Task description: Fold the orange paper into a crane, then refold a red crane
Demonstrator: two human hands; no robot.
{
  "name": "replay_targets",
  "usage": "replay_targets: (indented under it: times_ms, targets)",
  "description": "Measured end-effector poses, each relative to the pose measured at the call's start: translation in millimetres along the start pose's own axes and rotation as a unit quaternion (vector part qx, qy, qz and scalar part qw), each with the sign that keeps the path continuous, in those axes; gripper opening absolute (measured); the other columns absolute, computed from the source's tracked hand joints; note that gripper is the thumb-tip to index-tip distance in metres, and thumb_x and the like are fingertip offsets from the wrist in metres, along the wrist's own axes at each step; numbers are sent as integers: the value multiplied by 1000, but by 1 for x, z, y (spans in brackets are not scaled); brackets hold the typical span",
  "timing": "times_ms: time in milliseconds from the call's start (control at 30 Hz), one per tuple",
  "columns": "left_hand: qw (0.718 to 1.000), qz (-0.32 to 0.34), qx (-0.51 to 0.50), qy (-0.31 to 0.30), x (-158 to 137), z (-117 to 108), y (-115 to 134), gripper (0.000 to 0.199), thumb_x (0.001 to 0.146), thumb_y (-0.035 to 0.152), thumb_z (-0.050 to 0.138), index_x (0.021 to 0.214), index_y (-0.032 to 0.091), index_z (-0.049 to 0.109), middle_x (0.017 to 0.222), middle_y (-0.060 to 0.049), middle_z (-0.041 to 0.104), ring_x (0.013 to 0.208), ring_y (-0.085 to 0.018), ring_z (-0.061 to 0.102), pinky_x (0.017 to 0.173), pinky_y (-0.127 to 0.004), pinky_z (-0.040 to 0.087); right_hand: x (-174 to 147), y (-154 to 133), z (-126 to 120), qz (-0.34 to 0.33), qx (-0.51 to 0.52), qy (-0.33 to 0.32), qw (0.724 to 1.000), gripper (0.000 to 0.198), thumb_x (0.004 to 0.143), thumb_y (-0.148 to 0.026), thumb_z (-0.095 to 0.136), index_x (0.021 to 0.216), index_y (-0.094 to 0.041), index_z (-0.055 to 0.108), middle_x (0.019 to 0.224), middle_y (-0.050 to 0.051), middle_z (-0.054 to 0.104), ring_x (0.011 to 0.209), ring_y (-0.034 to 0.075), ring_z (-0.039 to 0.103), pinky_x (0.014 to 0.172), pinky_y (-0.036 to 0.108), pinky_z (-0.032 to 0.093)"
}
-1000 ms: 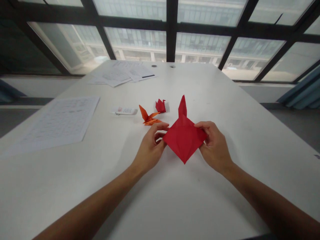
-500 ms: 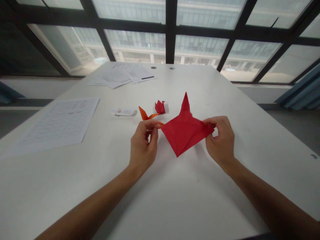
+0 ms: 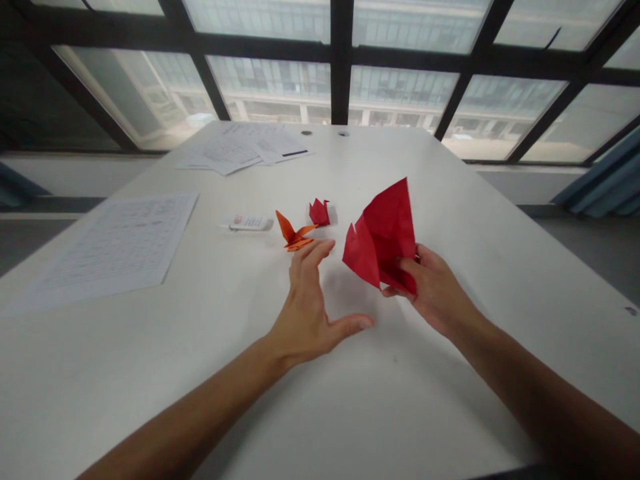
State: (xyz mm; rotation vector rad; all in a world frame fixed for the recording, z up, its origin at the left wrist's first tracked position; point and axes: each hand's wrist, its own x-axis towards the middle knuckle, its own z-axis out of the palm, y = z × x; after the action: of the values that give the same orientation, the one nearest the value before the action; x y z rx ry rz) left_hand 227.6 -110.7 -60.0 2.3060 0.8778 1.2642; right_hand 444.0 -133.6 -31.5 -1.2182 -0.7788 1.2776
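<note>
A large folded sheet of red paper [image 3: 387, 227] is pinched along its lower right side by my right hand [image 3: 437, 288]. Its folds stand apart, with a tall flap rising at the back and a hollow facing me. My left hand [image 3: 310, 310] is open beside it, thumb and fingers spread, holding nothing. Just beyond the left fingertips sits an orange origami crane [image 3: 295, 235]; whether the fingers touch it I cannot tell. Behind that stands a small red origami crane [image 3: 319, 212] on the white table [image 3: 350, 413].
A white object with printed text [image 3: 249, 223] lies left of the orange crane. One printed sheet [image 3: 115, 247] rests at the left side of the table, and several papers [image 3: 235, 148] overlap at the far left. Dark-framed windows [image 3: 342, 87] rise behind the far edge.
My left hand has let go of the red paper and opened, moving slightly toward me. In my right hand the paper has turned, and its folds have spread apart.
</note>
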Motion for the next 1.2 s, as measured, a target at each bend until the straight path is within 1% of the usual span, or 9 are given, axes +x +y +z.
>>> replay_targets:
  times_ms: [67, 133, 233, 300, 433, 633, 867, 1033, 1200]
  targets:
    - [998, 4, 63, 3, -1, 3, 1, 101, 76, 54, 83, 154, 23, 26, 149, -20, 38, 140, -39, 37, 111, -58, 41, -4, 3, 2, 1, -6, -23, 1000, 24, 80, -22, 74, 101, -21, 61, 102, 6, 70, 74, 19, 70, 50, 31, 62]
    - [997, -11, 78, 7, 0, 5, 0, 80, 82, 40, 80, 147, 24, 36, 144, -18, 47, 137, -35, 43, 109, -55, 45, -8, 6, 4, 2, -13, -54, 998, 32, 80, -24, 77, 107, -21, 60, 108, 6, 69, 74, 19, 70, 50, 32, 62]
    - [995, -57, 68, 41, 4, 4, -5, 46, 89, 25, 71, 130, 24, 50, 128, -10, 62, 118, -27, 60, 100, -47, 52, -11, 7, 5, 13, -21, -86, 996, 38, 80, -25, 80, 112, -21, 59, 109, 6, 69, 74, 18, 71, 53, 33, 63]
    - [990, -92, 68, 85, 6, 2, -6, 37, 91, 22, 69, 125, 23, 53, 119, -7, 67, 106, -24, 67, 94, -42, 56, -11, 7, 5, 18, -25, -91, 995, 38, 80, -26, 81, 111, -21, 59, 103, 4, 69, 66, 14, 68, 54, 33, 63]
    - [980, -122, 82, 133, 9, -3, -5, 36, 93, 25, 68, 126, 21, 55, 120, -8, 66, 103, -22, 69, 88, -36, 58, -9, 5, 3, 21, -38, -85, 995, 33, 81, -27, 81, 104, -21, 58, 87, -3, 65, 47, 6, 52, 54, 35, 62]
    - [984, -109, 32, 134, 11, -7, -13, 27, 97, 27, 65, 122, 22, 57, 117, -7, 67, 108, -22, 68, 96, -41, 56, -4, 0, -1, 57, 12, -113, 992, 24, 75, -14, 75, 93, -19, 59, 74, -5, 60, 51, 7, 50, 52, 27, 58]
    - [982, -147, -87, 86, 12, -1, -7, 25, 93, 27, 67, 116, 23, 56, 115, -6, 63, 100, -20, 65, 83, -35, 58, -6, 3, 5, 31, 58, -104, 992, 41, 76, -17, 79, 112, -22, 60, 108, 5, 71, 87, 20, 69, 71, 36, 63]
    - [941, -247, -228, 50, 12, 0, -2, 34, 91, 35, 70, 117, 24, 52, 119, -5, 58, 76, -11, 63, 69, -29, 58, -13, 10, 7, -52, -29, -70, 996, 55, 75, -17, 82, 123, -27, 57, 115, 5, 71, 99, 25, 70, 86, 45, 60]
    - [925, -230, -291, 77, 12, 1, -3, 41, 89, 32, 73, 121, 23, 49, 116, -6, 60, 83, -14, 64, 71, -31, 59, -26, 18, 12, -91, -97, -74, 988, 55, 79, -16, 79, 127, -30, 55, 121, 6, 70, 108, 26, 68, 90, 44, 59]
